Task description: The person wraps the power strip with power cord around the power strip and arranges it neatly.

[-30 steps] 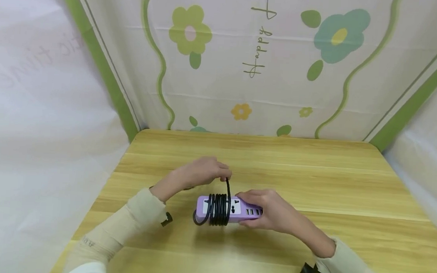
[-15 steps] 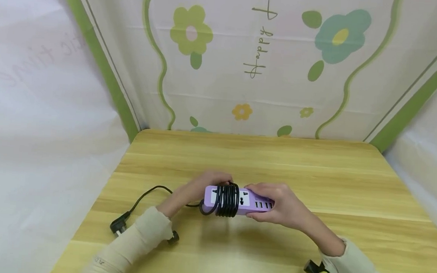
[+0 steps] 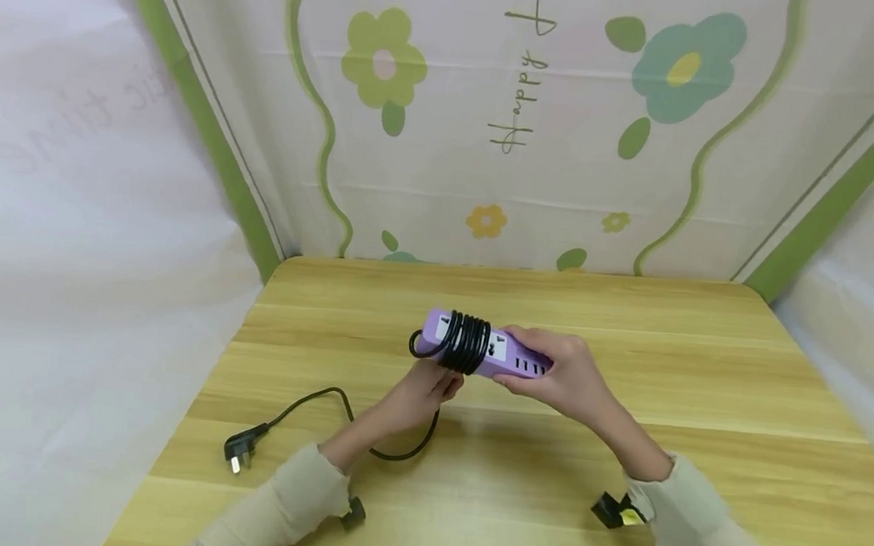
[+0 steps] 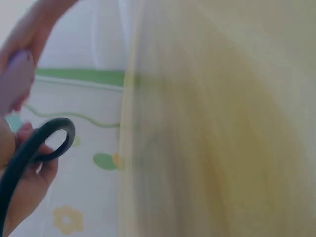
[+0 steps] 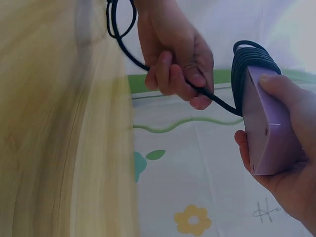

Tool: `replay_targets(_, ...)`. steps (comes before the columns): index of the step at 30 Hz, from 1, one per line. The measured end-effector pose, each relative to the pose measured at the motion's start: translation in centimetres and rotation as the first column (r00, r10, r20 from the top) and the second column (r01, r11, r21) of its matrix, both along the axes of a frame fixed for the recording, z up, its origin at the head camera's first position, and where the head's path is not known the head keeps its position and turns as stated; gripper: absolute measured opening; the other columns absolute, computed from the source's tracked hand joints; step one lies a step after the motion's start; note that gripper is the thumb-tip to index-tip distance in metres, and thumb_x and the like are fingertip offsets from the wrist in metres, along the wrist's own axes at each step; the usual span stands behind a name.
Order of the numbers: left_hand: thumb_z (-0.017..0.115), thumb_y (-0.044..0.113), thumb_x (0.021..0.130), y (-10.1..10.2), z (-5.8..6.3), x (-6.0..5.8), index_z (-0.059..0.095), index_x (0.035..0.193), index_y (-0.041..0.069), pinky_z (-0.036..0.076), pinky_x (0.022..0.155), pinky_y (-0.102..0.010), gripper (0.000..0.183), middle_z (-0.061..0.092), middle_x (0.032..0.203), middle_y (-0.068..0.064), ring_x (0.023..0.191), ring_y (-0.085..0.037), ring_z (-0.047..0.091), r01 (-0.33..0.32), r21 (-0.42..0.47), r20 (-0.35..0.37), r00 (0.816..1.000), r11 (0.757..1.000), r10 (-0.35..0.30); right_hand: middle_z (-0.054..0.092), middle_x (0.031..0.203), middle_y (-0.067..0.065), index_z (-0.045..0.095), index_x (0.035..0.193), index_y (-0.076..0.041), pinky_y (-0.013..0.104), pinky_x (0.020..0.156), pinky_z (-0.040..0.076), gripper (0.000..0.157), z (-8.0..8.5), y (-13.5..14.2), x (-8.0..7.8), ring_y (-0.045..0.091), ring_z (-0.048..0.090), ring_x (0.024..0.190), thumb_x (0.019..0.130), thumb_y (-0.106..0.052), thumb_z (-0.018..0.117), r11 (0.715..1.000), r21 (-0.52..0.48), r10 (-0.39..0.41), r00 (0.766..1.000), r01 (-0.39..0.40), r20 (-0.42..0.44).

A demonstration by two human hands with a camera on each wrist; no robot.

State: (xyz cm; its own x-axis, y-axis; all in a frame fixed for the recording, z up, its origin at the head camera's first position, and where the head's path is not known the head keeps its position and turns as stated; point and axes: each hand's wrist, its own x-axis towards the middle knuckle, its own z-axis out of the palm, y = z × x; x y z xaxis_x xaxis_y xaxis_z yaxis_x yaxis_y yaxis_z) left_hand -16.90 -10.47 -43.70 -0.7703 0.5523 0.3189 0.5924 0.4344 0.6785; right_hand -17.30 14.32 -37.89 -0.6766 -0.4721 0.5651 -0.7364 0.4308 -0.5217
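Observation:
A purple power strip (image 3: pixel 510 353) with white sockets and several USB ports is held above the table, tilted, by my right hand (image 3: pixel 562 368) at its port end. Black cord (image 3: pixel 469 342) is wound in several turns around its other end. My left hand (image 3: pixel 418 397) is below the wound end, partly hidden by the strip. In the right wrist view the left hand's curled fingers (image 5: pixel 175 81) pinch the cord's free length close to the strip (image 5: pixel 271 128). From there the cord trails down to a black plug (image 3: pixel 242 445) lying on the table at the left.
The wooden table (image 3: pixel 623 418) has its far edge against a white curtain (image 3: pixel 444 156) printed with flowers. White cloth hangs on both sides. A small black device (image 3: pixel 353 514) sits at the left cuff, another (image 3: pixel 610 511) at the right cuff.
The power strip has risen away from me and tilted. My left hand has gone from beyond the strip to underneath it with the cord. The plug, hidden at first, now shows.

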Motion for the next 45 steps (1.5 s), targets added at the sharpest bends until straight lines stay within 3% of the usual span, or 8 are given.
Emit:
replay_targets(5, 0.040, 0.001, 0.105, 0.9, 0.3, 0.7, 0.056, 0.110, 0.002, 0.040, 0.053, -0.016, 0.017, 0.054, 0.074, 0.000, 0.062, -0.002, 0.042, -0.148, -0.068, -0.057, 0.988, 0.987, 0.144, 0.075, 0.109, 0.015, 0.070, 0.122, -0.003, 0.023, 0.060, 0.053, 0.054, -0.6, -0.6, -1.6, 0.016, 0.068, 0.076, 0.074, -0.018, 0.089, 0.997, -0.037, -0.063, 0.997, 0.065, 0.037)
replay_targets(8, 0.038, 0.003, 0.107, 1.0, 0.2, 1.1, 0.054, 0.125, 0.002, 0.042, 0.053, -0.017, 0.024, 0.060, 0.077, -0.007, 0.062, -0.003, 0.046, -0.150, -0.025, 0.031, 0.988, 0.988, 0.150, 0.074, 0.110, 0.019, 0.069, 0.122, 0.001, 0.023, 0.059, 0.053, 0.055, -0.9, -0.7, -2.6, 0.021, 0.069, 0.076, 0.074, -0.016, 0.088, 0.990, -0.070, -0.115, 0.991, 0.119, 0.063)
replay_targets(12, 0.038, 0.006, 0.107, 1.0, 0.3, 1.4, 0.054, 0.126, 0.003, 0.042, 0.052, -0.018, 0.024, 0.063, 0.080, -0.017, 0.061, -0.003, 0.046, -0.146, 0.027, 0.116, 0.983, 0.989, 0.142, 0.073, 0.110, 0.024, 0.067, 0.123, 0.005, 0.022, 0.058, 0.053, 0.058, -1.5, -0.7, -3.7, 0.024, 0.069, 0.074, 0.074, -0.016, 0.088, 0.981, -0.073, -0.170, 0.980, 0.179, 0.107)
replay_targets(24, 0.051, -0.003, 0.100, 0.6, 1.4, 2.1, 0.061, 0.108, -0.001, 0.045, 0.053, -0.016, 0.013, 0.062, 0.075, -0.001, 0.061, -0.006, 0.050, -0.251, -0.149, -0.075, 0.967, 0.956, 0.242, 0.074, 0.106, 0.023, 0.068, 0.120, 0.003, 0.034, 0.062, 0.059, 0.055, -3.6, -1.0, -5.3, 0.028, 0.071, 0.079, 0.074, -0.018, 0.088, 0.972, 0.075, -0.218, 0.974, 0.222, -0.059)
replay_targets(27, 0.054, -0.007, 0.095, 0.7, 2.2, 2.6, 0.058, 0.118, -0.005, 0.047, 0.053, -0.016, 0.024, 0.064, 0.080, -0.007, 0.062, -0.011, 0.056, -0.275, -0.280, -0.154, 0.958, 0.920, 0.240, 0.073, 0.107, 0.023, 0.067, 0.121, 0.003, 0.036, 0.064, 0.060, 0.055, -3.6, -1.2, -5.2, 0.031, 0.072, 0.083, 0.074, -0.018, 0.088, 0.964, 0.110, -0.231, 0.968, 0.241, -0.094)
replay_targets(31, 0.060, -0.010, 0.087, 0.7, 2.7, 3.4, 0.054, 0.125, -0.008, 0.050, 0.053, -0.018, 0.039, 0.068, 0.093, -0.015, 0.062, -0.015, 0.060, -0.329, -0.461, -0.268, 0.937, 0.824, 0.224, 0.072, 0.109, 0.024, 0.066, 0.122, 0.004, 0.038, 0.067, 0.061, 0.058, -3.4, -1.3, -5.1, 0.033, 0.072, 0.087, 0.074, -0.019, 0.089, 0.949, 0.150, -0.260, 0.958, 0.277, -0.124)
replay_targets(35, 0.062, -0.006, 0.088, 0.5, 2.7, 4.1, 0.057, 0.117, -0.005, 0.040, 0.042, -0.016, 0.030, 0.068, 0.087, -0.011, 0.053, -0.010, 0.050, -0.376, -0.548, -0.339, 0.917, 0.748, 0.212, 0.072, 0.107, 0.024, 0.066, 0.121, 0.004, 0.039, 0.066, 0.061, 0.056, -3.0, -1.0, -5.2, 0.033, 0.072, 0.085, 0.074, -0.018, 0.089, 0.937, 0.154, -0.295, 0.945, 0.315, -0.140)
replay_targets(45, 0.066, -0.003, 0.083, 0.0, 4.3, 5.0, 0.063, 0.105, 0.001, 0.022, 0.038, -0.014, 0.023, 0.067, 0.077, -0.004, 0.048, -0.004, 0.029, -0.470, -0.524, -0.530, 0.833, 0.710, 0.160, 0.071, 0.107, 0.026, 0.063, 0.125, 0.006, 0.041, 0.067, 0.061, 0.064, -3.3, -0.6, -6.0, 0.036, 0.072, 0.087, 0.073, -0.020, 0.090, 0.914, 0.207, -0.313, 0.931, 0.349, -0.186)
